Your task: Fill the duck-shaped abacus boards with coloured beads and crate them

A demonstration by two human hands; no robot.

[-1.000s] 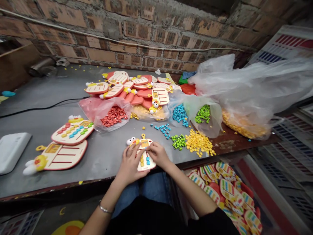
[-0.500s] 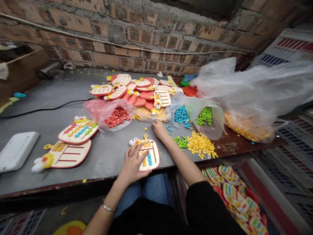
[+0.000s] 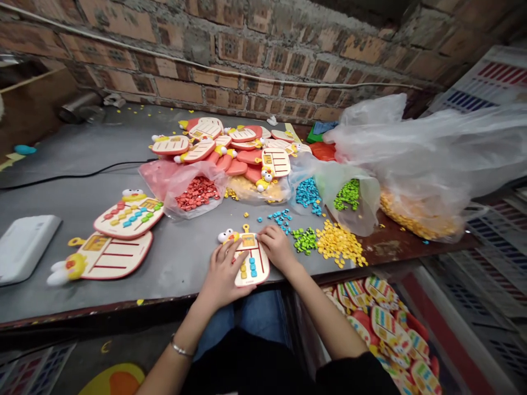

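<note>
A cream toy board (image 3: 261, 262) with a red rim, a yellow bird head with bulging white eyes and slotted rows lies at the table's front edge. Yellow and blue beads sit in two of its rows. My left hand (image 3: 224, 271) grips its left side, fingers laid over the face and partly hiding it. At the board's upper right, my right hand (image 3: 279, 247) is pinched around a small blue bead (image 3: 258, 236), mostly covered by the fingertips. Just behind that hand lie loose blue beads (image 3: 281, 219); green beads (image 3: 304, 240) and yellow beads (image 3: 340, 243) are to its right.
Bags of red beads (image 3: 197, 193), blue beads (image 3: 308, 195) and green beads (image 3: 347, 195) stand behind. Farther back rises a pile of boards (image 3: 206, 127). Two boards (image 3: 123, 255) and a white device (image 3: 28, 247) lie left. A crate of filled boards (image 3: 387, 323) is below right.
My right hand has drawn back toward me from the loose blue beads to the board's upper right edge. More blue beads now lie spread on the table. My left hand stays on the board.
</note>
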